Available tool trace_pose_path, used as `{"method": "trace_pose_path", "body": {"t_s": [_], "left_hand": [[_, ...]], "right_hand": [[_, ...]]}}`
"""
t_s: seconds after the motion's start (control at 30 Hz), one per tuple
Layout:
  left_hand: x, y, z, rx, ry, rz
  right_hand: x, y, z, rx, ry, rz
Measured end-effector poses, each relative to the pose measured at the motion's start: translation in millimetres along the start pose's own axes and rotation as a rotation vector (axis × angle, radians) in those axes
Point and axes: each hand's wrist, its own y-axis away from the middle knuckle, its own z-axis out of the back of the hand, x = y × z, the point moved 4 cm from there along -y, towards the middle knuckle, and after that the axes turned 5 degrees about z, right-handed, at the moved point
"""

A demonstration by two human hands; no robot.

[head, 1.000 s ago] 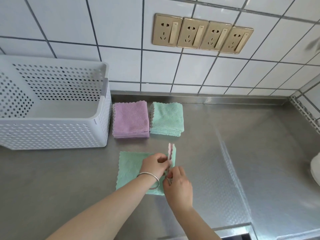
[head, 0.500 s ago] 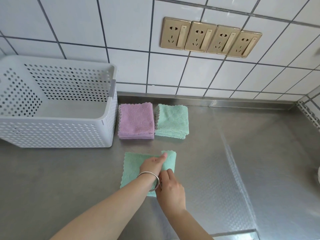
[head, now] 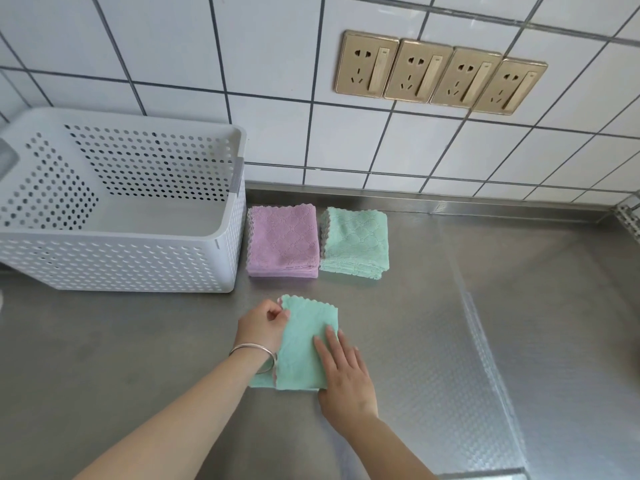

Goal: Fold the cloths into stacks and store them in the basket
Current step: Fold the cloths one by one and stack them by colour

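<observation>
A green cloth [head: 304,344] lies folded in half on the steel counter in front of me. My left hand [head: 261,325], with a bracelet on the wrist, pinches its far left corner. My right hand [head: 343,368] lies flat on the cloth's right side with straight fingers. Behind it stand a stack of folded purple cloths [head: 282,240] and a stack of folded green cloths [head: 355,242], side by side. The white perforated basket [head: 121,261] stands at the left, next to the purple stack, and holds no cloths that I can see.
The steel counter [head: 485,323] stretches right to a corner. A tiled wall with a row of gold sockets [head: 440,77] rises behind. The counter's front edge [head: 481,474] shows at the bottom right.
The cloth's right half was lifted and brought over to the left, so the cloth is now folded in half. My right hand went from holding the edge to pressing flat.
</observation>
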Motion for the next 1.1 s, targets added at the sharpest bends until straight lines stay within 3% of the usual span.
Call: {"method": "trace_pose_path", "body": {"t_s": [0.3,0.8,1.0,1.1], "left_hand": [[32.8,-14.7,18.0,-0.030,0.056,0.134],[42.8,-29.6,26.7,-0.070,-0.149,0.112],[52.4,-26.6,22.1,-0.102,-0.062,0.088],[52.6,-26.7,22.3,-0.119,-0.063,0.089]], "right_hand": [[13.3,-9.6,-13.0,0.083,0.012,0.055],[26.8,-9.9,-15.6,0.149,0.006,0.119],[19.9,-8.9,-7.8,0.081,-0.199,0.009],[15.1,-9.2,-9.6,0.134,-0.326,0.021]]}}
